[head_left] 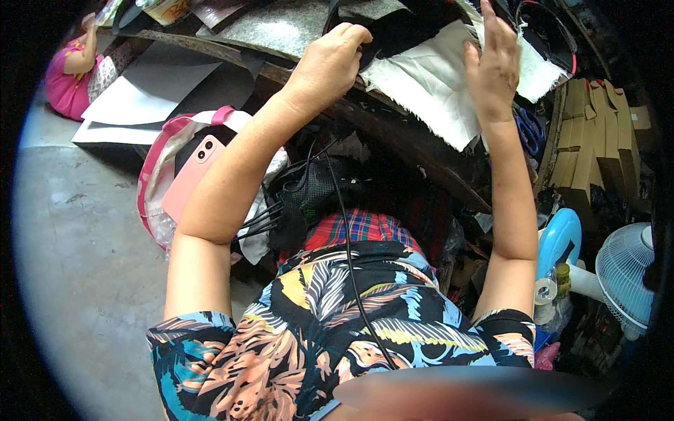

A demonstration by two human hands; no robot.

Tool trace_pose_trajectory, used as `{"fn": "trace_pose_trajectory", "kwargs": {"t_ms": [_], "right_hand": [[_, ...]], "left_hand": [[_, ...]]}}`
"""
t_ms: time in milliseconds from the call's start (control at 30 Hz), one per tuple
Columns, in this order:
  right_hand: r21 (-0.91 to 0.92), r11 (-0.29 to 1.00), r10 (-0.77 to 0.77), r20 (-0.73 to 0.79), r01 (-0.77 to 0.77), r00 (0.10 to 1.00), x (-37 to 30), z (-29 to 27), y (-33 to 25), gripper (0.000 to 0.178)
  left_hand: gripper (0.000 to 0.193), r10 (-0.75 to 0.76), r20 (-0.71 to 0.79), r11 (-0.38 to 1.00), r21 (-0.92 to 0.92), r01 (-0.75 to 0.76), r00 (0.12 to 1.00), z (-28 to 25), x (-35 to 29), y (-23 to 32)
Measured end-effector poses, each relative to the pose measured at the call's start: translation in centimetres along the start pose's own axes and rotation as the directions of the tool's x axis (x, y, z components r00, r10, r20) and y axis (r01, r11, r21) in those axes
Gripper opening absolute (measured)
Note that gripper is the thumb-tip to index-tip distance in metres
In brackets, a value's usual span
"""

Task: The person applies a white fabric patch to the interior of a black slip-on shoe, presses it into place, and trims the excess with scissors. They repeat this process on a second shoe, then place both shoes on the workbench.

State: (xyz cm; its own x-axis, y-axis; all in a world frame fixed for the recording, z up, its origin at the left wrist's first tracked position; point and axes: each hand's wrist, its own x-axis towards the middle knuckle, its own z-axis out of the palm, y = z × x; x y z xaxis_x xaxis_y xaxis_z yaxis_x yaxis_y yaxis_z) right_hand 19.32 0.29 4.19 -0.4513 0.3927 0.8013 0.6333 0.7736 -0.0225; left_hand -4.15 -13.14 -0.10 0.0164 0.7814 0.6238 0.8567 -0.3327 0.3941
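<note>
My left hand (pixel 330 69) is closed, its fingers curled at the edge of some black material (pixel 404 35) on the worktable. Whatever sits between those fingertips is hidden. My right hand (pixel 493 74) has its fingers stretched out and the thumb apart, slightly blurred, over a white cloth (pixel 425 88) with frayed edges. The cloth hangs over the table's near edge between my two hands. A further piece of white cloth (pixel 542 76) shows to the right of my right hand.
On the left, a pink phone (pixel 193 179) rests in a pink-rimmed white container (pixel 151 172). White sheets (pixel 151 91) jut from the table's left. Folded cardboard (pixel 593 140) and a fan (pixel 626 277) stand right. Another person (pixel 70 77) sits far left. A black cable (pixel 344 231) crosses my front.
</note>
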Motion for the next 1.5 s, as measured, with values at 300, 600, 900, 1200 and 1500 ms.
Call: {"fn": "trace_pose_trajectory", "kwargs": {"t_ms": [300,600,900,1200,1500], "right_hand": [[0.465,0.851,-0.295,0.041,0.243,0.954,-2.6,0.3,-6.6,0.042],[0.494,0.818,0.063,0.432,-0.294,0.9,-4.1,1.0,-3.5,0.041],[0.353,0.935,-0.13,0.249,0.035,0.96,-4.1,1.0,-4.2,0.023],[0.314,0.945,-0.176,0.233,0.098,0.957,-4.0,0.6,-4.5,0.02],[0.49,0.859,-0.274,0.196,0.148,0.941,-3.4,-0.6,-7.4,0.024]], "left_hand": [[0.03,-0.158,0.089,0.983,0.11,0.148,0.983,-0.9,1.1,0.6],[0.03,-0.126,0.056,0.992,-0.002,0.126,0.99,-0.6,1.2,0.2],[0.027,-0.132,0.168,0.991,0.052,0.125,0.977,-1.2,1.4,0.6],[0.02,-0.18,0.237,0.983,0.086,0.164,0.955,-1.3,2.3,-0.8],[0.023,-0.244,0.378,0.97,0.09,0.227,0.893,-2.0,3.4,-0.7]]}}
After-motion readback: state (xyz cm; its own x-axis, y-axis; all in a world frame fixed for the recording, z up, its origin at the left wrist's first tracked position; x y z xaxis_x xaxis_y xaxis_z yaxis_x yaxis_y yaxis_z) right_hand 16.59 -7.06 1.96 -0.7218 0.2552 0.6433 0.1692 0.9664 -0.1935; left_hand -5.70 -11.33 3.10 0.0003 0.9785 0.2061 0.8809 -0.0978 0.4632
